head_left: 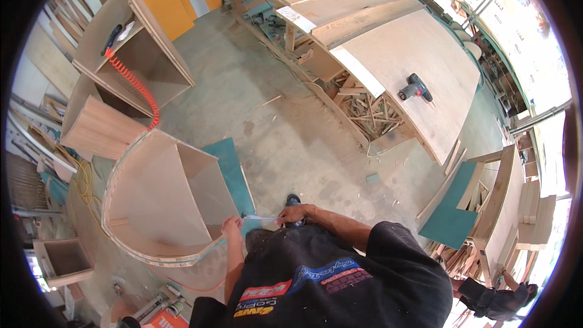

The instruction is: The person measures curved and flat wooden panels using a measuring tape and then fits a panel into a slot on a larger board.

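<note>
While the curved plywood cabinet [161, 206] sat on the floor at far left, the left hand [232, 227] was pinched shut on one end of a thin pale strip [260, 217] right at the cabinet's rim. The right hand [296, 213] gripped the strip's other end, fingers closed. Way off right, a cordless drill [415, 88] lay on the big plywood surface [425, 54].

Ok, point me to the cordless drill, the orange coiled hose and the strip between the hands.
cordless drill [415, 89], head view, on its body, lying on the plywood bench.
orange coiled hose [135, 84], head view, mid-coil.
strip [262, 217], head view, midway between both hands.
</note>
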`<state>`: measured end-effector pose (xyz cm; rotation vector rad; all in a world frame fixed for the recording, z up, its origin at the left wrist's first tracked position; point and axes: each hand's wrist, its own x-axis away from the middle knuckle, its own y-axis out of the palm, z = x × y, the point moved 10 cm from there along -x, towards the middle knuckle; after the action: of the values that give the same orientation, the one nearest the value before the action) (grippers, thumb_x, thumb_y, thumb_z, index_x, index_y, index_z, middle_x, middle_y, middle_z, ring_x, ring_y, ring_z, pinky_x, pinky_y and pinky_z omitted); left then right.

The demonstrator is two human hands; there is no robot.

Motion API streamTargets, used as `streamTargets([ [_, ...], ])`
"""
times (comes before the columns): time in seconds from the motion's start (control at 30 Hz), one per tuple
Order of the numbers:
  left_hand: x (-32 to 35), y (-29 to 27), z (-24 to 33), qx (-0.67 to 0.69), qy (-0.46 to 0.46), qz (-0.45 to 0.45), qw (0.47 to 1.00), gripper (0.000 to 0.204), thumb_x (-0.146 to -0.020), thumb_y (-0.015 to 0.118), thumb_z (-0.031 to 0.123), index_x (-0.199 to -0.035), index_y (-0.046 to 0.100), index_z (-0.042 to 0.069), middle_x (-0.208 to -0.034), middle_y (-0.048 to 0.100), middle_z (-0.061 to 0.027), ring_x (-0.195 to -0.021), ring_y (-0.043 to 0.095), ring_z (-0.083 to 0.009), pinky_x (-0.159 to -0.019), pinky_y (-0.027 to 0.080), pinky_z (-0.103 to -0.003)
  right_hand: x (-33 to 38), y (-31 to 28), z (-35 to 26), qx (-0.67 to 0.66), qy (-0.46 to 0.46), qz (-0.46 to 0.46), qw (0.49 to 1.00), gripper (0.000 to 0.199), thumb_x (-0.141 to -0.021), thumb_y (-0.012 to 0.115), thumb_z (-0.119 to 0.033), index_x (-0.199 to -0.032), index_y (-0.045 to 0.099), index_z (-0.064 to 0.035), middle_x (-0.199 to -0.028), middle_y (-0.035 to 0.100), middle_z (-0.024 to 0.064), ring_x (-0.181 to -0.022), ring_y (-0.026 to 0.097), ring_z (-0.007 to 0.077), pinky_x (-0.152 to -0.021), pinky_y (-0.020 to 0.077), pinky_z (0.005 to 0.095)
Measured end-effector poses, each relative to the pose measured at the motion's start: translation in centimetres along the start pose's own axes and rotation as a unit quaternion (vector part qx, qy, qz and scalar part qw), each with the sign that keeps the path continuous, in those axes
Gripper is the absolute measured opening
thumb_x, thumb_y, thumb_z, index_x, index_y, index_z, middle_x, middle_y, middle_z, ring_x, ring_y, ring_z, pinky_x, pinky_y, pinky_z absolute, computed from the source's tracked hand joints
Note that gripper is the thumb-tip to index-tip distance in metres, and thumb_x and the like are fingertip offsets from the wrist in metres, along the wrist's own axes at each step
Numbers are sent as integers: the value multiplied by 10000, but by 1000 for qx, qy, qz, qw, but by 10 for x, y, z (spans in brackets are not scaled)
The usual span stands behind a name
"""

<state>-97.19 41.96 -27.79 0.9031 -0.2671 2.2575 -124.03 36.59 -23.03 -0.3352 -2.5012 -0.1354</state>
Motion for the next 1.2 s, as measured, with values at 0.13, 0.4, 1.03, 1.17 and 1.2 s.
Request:
streamTargets([
  [0.13,-17,120,41,-102,-37,-114,988,262,-906,661,134,-1137,590,32,-909,689,-107,-796,689,-229,-677,573,-338,18,-62,28,-43,-25,58,997,516,-1052,480,-489,-1061,767,-60,-1010,744,101,-979,636,209,-919,483,360],
  [0.4,-22,309,25,-296,-114,-279,906,348,-970,670,306,-1166,592,28,-960,705,-112,-811,692,-200,-736,576,-344,50,-185,77,-254,-4,333,908,446,-1094,436,-383,-1091,746,-62,-896,705,63,-862,629,143,-861,497,320],
  [1.03,-45,797,231,-350,-86,-585,727,524,-1015,577,511,-1270,596,54,-976,654,-36,-873,642,-96,-748,524,-271,120,-653,-129,-390,-178,543,722,278,-1101,435,-238,-1165,607,-30,-986,655,31,-925,621,126,-803,509,288],
  [1.17,-72,850,253,-425,-28,-546,721,516,-1022,543,533,-1156,656,48,-902,651,-9,-752,632,-87,-617,537,-266,121,-704,-115,-265,-96,553,784,364,-1105,409,-299,-1168,598,6,-940,657,111,-890,659,218,-777,525,384],
  [1.2,-74,861,252,-448,-27,-534,717,503,-1023,539,535,-1103,674,57,-951,649,3,-807,627,-74,-655,548,-268,109,-713,-92,-194,-108,580,784,386,-1106,404,-316,-1175,596,12,-936,659,131,-886,663,234,-776,524,401],
])
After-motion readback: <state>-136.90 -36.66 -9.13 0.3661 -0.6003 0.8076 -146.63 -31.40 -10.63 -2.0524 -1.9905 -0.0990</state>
